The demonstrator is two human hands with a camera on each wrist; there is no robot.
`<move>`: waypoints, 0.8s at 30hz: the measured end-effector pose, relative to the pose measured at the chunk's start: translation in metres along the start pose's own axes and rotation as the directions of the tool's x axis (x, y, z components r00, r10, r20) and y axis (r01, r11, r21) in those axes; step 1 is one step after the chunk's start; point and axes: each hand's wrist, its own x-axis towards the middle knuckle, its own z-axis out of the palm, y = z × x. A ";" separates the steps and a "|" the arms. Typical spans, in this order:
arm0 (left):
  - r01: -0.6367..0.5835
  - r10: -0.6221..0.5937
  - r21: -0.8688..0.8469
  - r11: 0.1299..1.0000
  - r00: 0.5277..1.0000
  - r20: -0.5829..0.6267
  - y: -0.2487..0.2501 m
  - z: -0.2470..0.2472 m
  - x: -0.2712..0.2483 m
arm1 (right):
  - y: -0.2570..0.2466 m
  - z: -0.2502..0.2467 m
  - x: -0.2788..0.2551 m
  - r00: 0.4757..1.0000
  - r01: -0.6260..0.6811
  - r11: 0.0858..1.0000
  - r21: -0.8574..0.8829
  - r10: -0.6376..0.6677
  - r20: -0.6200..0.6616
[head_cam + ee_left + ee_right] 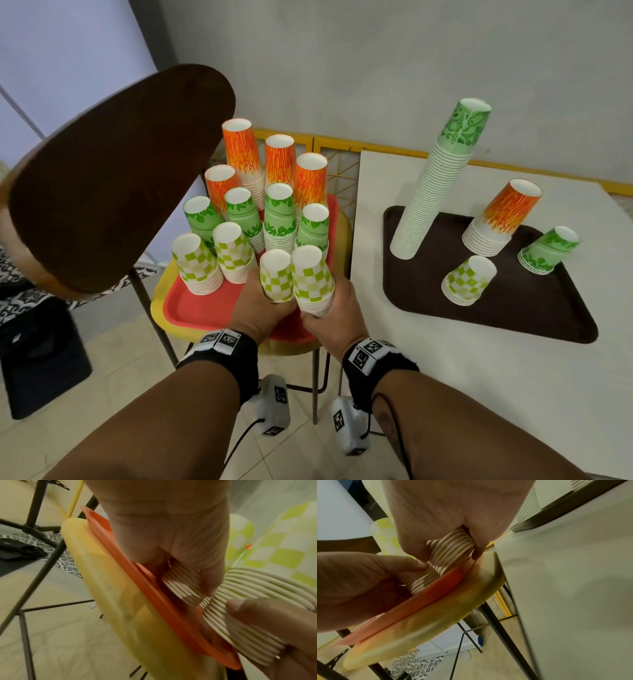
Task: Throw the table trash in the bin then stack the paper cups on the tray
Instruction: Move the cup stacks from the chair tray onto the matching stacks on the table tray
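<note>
Both hands are gripping stacks of upside-down yellow-green checkered paper cups at the near edge of the red tray (191, 310), side by side and touching. Left hand (255, 313) is wrapping fingers round the left checkered stack (276, 275); right hand (337, 306) is clasping the right checkered stack (313, 279) round its rims. In the wrist views, rims are sitting just above the red tray's edge; contact with the tray is unclear. Red tray is sitting on a yellow stool (342, 226), carrying more checkered, green leaf and orange stacks behind. To the right, a brown tray (534, 315) is lying on the white table (479, 394), holding a tall green stack (435, 185), an orange stack (503, 219), a checkered stack (469, 279) and a green leaf stack (548, 250). Brown chair back (113, 174) is filling the left.
</note>
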 end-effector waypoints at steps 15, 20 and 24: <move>-0.283 0.290 -0.076 0.956 0.952 0.101 0.139 0.151 0.005 | 0.033 -0.200 0.025 0.919 0.095 0.984 0.150 -0.029 -0.393; -0.302 0.307 -0.142 0.943 0.952 0.015 0.180 0.190 0.000 | 0.061 -0.249 0.036 0.902 -0.027 0.982 0.187 0.104 -0.420; -0.303 0.302 -0.168 0.938 0.953 -0.033 0.197 0.206 0.000 | 0.088 -0.256 0.042 0.927 -0.169 0.970 0.174 0.216 -0.306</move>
